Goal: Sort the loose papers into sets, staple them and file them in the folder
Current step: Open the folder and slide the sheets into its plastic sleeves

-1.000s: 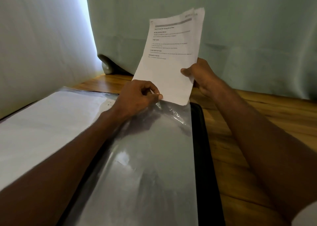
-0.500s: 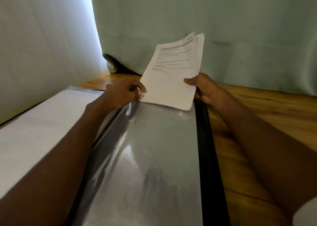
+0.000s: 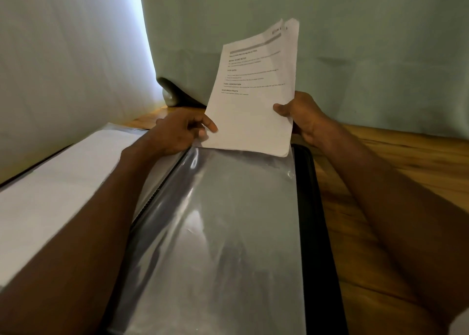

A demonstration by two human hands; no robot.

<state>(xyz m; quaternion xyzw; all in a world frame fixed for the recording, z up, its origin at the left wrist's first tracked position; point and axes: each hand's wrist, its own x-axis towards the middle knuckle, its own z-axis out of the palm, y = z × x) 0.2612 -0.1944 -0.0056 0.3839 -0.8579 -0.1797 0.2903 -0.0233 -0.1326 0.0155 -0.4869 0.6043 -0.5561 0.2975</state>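
Head view: right hand (image 3: 302,117) grips the paper set (image 3: 253,101) upright at the folder (image 3: 307,207) sleeve's (image 3: 215,233) far mouth; left hand (image 3: 177,131) pinches its left edge, steadying it for insertion

We see a warm brown wooden tabletop with visible grain (image 3: 396,172) running along the right side and reaching to the far edge. Behind it hangs a pale green fabric backdrop (image 3: 368,42), which fills the far wall and falls in soft folds down to the wood. On the left stands a second pale cloth panel (image 3: 63,68), paler and brighter than the far one. Between the two, a narrow vertical strip of bright white light (image 3: 145,42) glows where the cloths meet. At the foot of that gap, a rounded grey-green object (image 3: 171,94) pushes out from under the far cloth; we cannot tell what it is. The rest of the scene is dim.
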